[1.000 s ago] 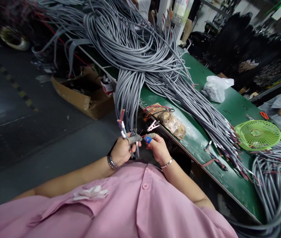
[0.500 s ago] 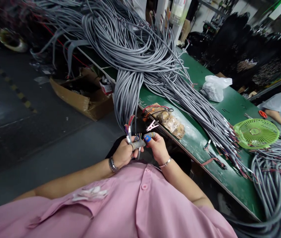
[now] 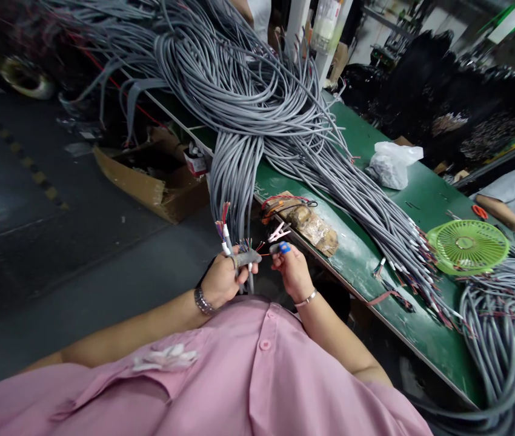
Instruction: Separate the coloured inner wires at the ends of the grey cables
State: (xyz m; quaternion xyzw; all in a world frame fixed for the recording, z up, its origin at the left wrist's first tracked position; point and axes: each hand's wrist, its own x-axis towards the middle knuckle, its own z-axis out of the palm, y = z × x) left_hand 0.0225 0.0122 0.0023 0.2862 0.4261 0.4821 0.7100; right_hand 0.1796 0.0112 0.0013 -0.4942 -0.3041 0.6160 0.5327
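My left hand (image 3: pixel 222 280) is closed around grey cables, a grey covering on its index finger. Stripped coloured wires (image 3: pixel 223 215) and white sleeves stand up from one cable beside that hand. Other fine coloured wires (image 3: pixel 246 245) fan out just above the covered finger. My right hand (image 3: pixel 294 274) is pinched shut, with blue wrapping on the thumb and a grey cover on a finger. A thin orange-red wire (image 3: pixel 266 254) runs from the left hand's bunch to its fingertips. Behind my hands hangs a thick bundle of grey cables (image 3: pixel 234 181) over the table edge.
A green table (image 3: pixel 357 239) carries long grey cables, a taped wooden block (image 3: pixel 314 227) with a pale clip (image 3: pixel 279 232), a white plastic bag (image 3: pixel 392 165) and a green fan (image 3: pixel 468 247). A cardboard box (image 3: pixel 143 188) sits on the floor. A co-worker's arm (image 3: pixel 505 215) shows at right.
My hands have moved apart, the right slightly rightward, and a thin orange-red wire now stretches between them. The cable end with coloured wires has shifted left and up with my left hand.
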